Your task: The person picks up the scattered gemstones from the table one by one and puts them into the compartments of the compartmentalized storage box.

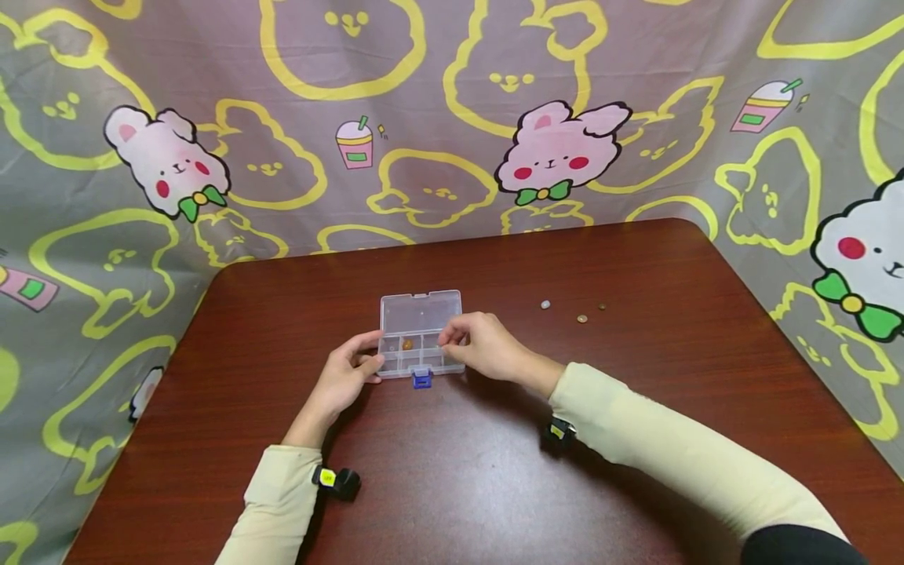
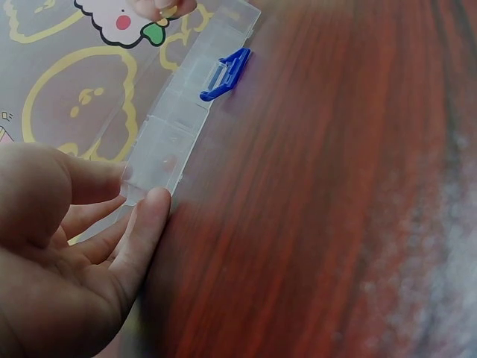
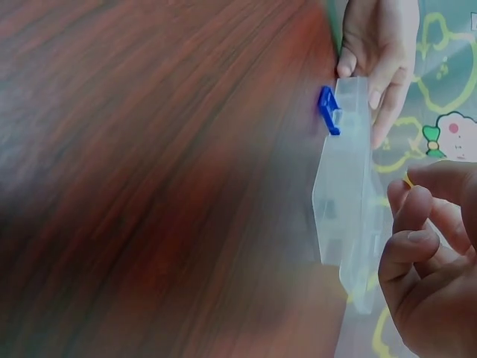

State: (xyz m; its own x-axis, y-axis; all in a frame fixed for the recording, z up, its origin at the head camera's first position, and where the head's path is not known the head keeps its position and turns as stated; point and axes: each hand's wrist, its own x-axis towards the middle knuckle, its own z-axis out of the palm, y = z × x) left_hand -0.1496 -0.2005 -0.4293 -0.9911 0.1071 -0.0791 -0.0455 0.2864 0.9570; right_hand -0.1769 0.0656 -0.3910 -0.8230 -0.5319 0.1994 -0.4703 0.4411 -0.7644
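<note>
A clear plastic compartment box [image 1: 421, 373] stands on the table with its lid [image 1: 417, 314] raised at the back and a blue latch [image 1: 422, 379] at its front. My left hand [image 1: 349, 369] grips the box's left end, thumb at the front wall and fingers behind. Over the right-hand compartments, my right hand [image 1: 480, 345] pinches a small yellowish piece [image 3: 408, 180] between its fingertips, which mostly cover it. An amber-coloured bead-like piece [image 1: 407, 344] lies in a back middle compartment, and a small pale piece [image 1: 391, 348] in the back left one.
Right of the box, three small pieces lie on the brown table [image 1: 494, 471]: a whitish one [image 1: 545, 304], a gold-toned one [image 1: 582, 318] and a darker brown one [image 1: 603, 307]. A patterned curtain [image 1: 438, 118] hangs behind the table and along its sides.
</note>
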